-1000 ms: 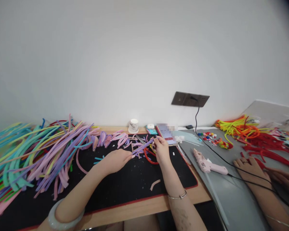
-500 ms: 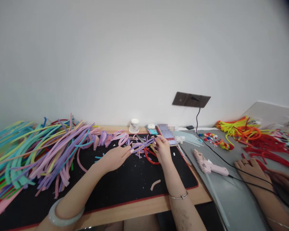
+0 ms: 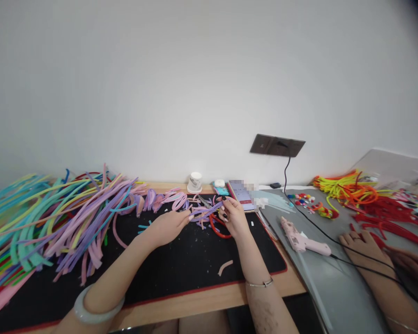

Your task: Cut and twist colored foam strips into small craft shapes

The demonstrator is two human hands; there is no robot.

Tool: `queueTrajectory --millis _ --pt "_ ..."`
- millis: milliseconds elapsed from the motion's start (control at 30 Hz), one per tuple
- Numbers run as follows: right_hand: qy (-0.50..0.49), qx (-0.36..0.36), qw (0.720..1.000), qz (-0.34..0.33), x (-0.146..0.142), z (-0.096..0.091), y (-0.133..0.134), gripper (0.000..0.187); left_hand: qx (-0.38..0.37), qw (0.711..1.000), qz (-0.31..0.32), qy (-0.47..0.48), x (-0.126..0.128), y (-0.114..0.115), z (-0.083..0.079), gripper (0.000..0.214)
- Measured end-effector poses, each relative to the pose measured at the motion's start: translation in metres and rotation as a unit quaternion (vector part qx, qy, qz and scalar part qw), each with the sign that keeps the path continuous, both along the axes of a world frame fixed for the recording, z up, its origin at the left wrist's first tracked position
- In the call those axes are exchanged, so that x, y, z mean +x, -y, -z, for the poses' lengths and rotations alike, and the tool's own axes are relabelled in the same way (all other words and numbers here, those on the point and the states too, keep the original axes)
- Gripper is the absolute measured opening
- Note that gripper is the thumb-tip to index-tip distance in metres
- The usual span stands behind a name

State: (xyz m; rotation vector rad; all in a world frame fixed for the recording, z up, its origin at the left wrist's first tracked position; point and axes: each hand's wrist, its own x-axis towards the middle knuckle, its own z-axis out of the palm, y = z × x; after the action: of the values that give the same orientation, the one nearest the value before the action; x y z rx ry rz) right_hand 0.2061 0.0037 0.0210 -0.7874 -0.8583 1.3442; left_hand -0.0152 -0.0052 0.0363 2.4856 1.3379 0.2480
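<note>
My left hand (image 3: 167,226) and my right hand (image 3: 234,219) hold the two ends of a short bundle of purple pipe cleaners (image 3: 205,212) above a black mat (image 3: 181,264). Both hands are closed in a pinch on it. A red pipe-cleaner loop (image 3: 218,227) lies on the mat just under my right hand. A phone (image 3: 241,193) stands just beyond my right hand. A large heap of pink, purple, teal and yellow pipe cleaners (image 3: 55,218) covers the left of the mat.
A pink glue gun (image 3: 301,239) with a black cord lies on a grey sheet (image 3: 320,283) at right. Another person's hands (image 3: 364,243) rest there beside red, orange and yellow pipe cleaners (image 3: 369,199). Small pompoms (image 3: 303,199), a white cup (image 3: 195,182).
My hands shifted slightly; the purple bundle has tilted a little flatter and my left hand has slid up along it. The other person's hands have barely moved.
</note>
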Motion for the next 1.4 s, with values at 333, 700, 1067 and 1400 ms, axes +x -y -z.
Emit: queueTrajectory --millis 333,700,1067,1400 --pt "-0.012 -0.014 1.0 -0.001 -0.002 0.003 -0.001 0.028 0.013 0.998 -0.051 0.02 0.002 0.0 0.002 0.043" --pt "0.007 -0.014 1.0 -0.012 -0.002 0.004 0.001 0.026 0.022 0.999 -0.038 0.006 0.005 0.002 0.002 0.041" --pt "0.07 0.009 0.995 0.073 -0.006 0.007 0.0 0.028 0.035 0.999 0.006 -0.02 0.006 0.0 0.005 0.035" --pt "0.02 -0.005 0.997 0.073 -0.007 0.006 0.0 0.026 0.081 0.994 0.017 -0.067 0.008 -0.002 0.01 0.027"
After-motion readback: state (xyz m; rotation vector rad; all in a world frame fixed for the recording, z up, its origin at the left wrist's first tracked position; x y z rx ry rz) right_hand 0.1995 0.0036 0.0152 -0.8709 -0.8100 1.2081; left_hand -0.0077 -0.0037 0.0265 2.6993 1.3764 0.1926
